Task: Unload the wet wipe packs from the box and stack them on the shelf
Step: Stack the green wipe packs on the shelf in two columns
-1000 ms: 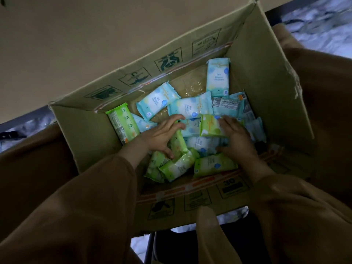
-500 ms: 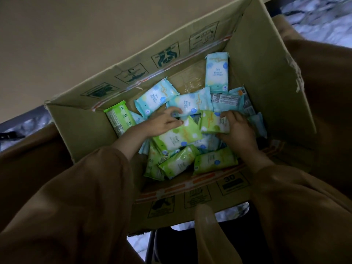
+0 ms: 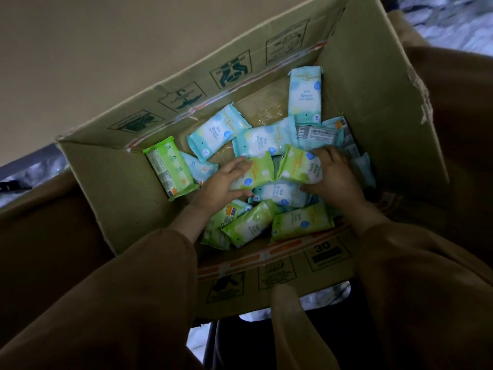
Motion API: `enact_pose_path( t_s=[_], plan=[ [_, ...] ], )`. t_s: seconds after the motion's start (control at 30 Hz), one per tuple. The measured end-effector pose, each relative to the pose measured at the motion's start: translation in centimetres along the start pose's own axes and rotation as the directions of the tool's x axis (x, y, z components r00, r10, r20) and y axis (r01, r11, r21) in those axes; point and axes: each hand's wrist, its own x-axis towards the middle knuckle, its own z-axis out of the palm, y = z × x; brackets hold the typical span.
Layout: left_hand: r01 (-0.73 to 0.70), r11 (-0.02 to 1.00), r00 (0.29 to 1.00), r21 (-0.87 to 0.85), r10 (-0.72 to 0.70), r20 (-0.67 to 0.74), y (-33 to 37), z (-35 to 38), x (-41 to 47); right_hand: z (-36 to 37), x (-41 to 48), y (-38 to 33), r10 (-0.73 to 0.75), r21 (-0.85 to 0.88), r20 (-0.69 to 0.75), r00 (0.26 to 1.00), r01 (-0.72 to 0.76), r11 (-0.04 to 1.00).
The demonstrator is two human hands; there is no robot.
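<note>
An open cardboard box (image 3: 373, 108) holds several loose wet wipe packs, some blue, some green. My left hand (image 3: 221, 185) grips a green pack (image 3: 257, 172) at the middle of the pile, thumb under it and fingers over its top edge. My right hand (image 3: 333, 174) holds a second green pack (image 3: 300, 165) just to the right, tilted up off the pile. A blue pack (image 3: 305, 94) leans against the far right corner. Another green pack (image 3: 170, 168) stands on edge against the left wall. The shelf is out of view.
The box flaps spread outward on all sides; the near flap (image 3: 293, 273) is printed with handling symbols. My brown sleeves (image 3: 133, 303) cover the lower view. A pale wall (image 3: 106, 49) lies beyond the box. A patterned floor (image 3: 453, 25) shows at the top right.
Both hands have each lifted a green pack out of the pile. The left hand's pack has come up and turned toward the right hand's pack.
</note>
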Motion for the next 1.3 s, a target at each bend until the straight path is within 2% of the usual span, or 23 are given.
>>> enact_pose_path(
  t_s=[0.13,0.23,0.57,0.7,0.8,0.9,1.03,1.23,1.3],
  plan=[
    [0.137,0.99,0.987,-0.045,-0.141,-0.082,0.3,-0.1,1.3,0.3,0.1,0.0,-0.01,-0.027,0.007,1.0,0.01,1.0],
    [0.189,0.981,0.98,0.04,-0.185,-0.075,0.5,-0.1,2.3,0.3,0.4,-0.3,0.025,-0.032,0.005,1.0,-0.025,0.999],
    [0.195,0.963,0.972,0.184,-0.165,-0.166,2.6,-1.7,1.2,0.0,-0.4,-2.2,-0.019,-0.158,-0.18,0.983,-0.01,0.987],
    [0.213,0.932,0.97,0.293,-0.166,-0.178,4.9,-3.8,-0.3,-1.5,-1.3,-3.9,-0.042,-0.178,-0.246,0.968,-0.003,0.984],
    [0.208,0.917,0.97,0.34,-0.149,-0.194,6.9,-5.6,-1.8,-2.7,-2.3,-5.3,-0.147,-0.228,-0.371,0.917,0.063,0.972],
    [0.213,0.898,0.967,0.385,-0.137,-0.215,9.2,-7.5,-3.7,-4.8,-3.8,-7.0,-0.209,-0.255,-0.396,0.894,0.111,0.96],
    [0.196,0.874,0.962,0.445,-0.083,-0.261,12.2,-10.3,-6.6,-8.0,-5.7,-9.3,-0.22,-0.238,-0.437,0.872,0.124,0.963],
    [0.204,0.823,0.931,0.53,0.005,-0.366,16.3,-15.2,-12.0,-13.6,-8.9,-13.3,-0.34,-0.266,-0.57,0.748,0.224,0.938],
    [0.202,0.814,0.916,0.544,0.039,-0.398,17.8,-16.7,-13.9,-15.4,-10.1,-14.5,-0.327,-0.272,-0.54,0.775,0.207,0.94]
  ],
)
